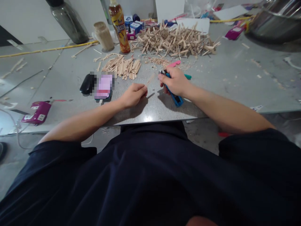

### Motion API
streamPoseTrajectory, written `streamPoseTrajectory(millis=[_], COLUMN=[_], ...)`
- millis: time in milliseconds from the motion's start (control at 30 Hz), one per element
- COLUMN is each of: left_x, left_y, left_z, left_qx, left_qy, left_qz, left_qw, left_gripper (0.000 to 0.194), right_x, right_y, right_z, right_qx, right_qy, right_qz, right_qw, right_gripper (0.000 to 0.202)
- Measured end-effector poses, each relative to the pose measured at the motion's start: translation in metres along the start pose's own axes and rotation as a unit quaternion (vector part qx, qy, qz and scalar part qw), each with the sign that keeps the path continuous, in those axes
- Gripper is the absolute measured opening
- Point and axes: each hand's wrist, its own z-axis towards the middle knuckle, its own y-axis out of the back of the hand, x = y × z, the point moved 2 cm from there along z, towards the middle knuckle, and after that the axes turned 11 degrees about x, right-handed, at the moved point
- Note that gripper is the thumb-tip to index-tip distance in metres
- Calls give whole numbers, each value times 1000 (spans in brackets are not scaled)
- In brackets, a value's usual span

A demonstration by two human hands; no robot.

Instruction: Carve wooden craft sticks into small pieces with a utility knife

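My left hand (pixel 135 95) is closed, pinching a thin wooden craft stick (pixel 151 78) that points up and away toward the right. My right hand (pixel 175 81) is wrapped around a blue-and-black hand tool (pixel 176 99); the palm and fingers cover much of it, so its exact kind is unclear. The tool's dark front end is close to the stick's tip, with a small gap between them. Just beyond the right hand lie a pink piece (pixel 174 63) and a green-handled item (pixel 187 76), partly hidden. Small wood chips (pixel 160 61) are scattered behind the hands.
A pile of flat sticks (pixel 124 67) lies left of centre, with a larger heap of stick pieces (pixel 176 39) behind. A phone (pixel 103 86), black case (pixel 87 84) and purple device (pixel 37 112) are at left. A bottle (pixel 119 26), jar (pixel 104 36) and metal bowl (pixel 277 23) stand farther back.
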Motion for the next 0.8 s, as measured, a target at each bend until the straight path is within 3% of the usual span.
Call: streamPoseTrajectory(millis=[167,367,567,800], left_x=[0,1,2,1], left_y=[5,3,1,0], left_z=[0,1,2,2], left_qx=[-33,-47,-39,-18], left_qy=[-22,-50,-49,-48], left_qz=[59,20,-57,-40], left_qw=[997,997,996,998], left_gripper=[52,38,32,31], right_x=[12,22,13,6], right_y=[3,2,-4,-9], right_z=[-13,-21,-13,-14], right_qx=[-1,-70,46,83], right_qy=[52,143,117,106], right_qz=[-90,-191,-212,-325], right_qw=[995,969,969,936], right_gripper=[40,25,25,31])
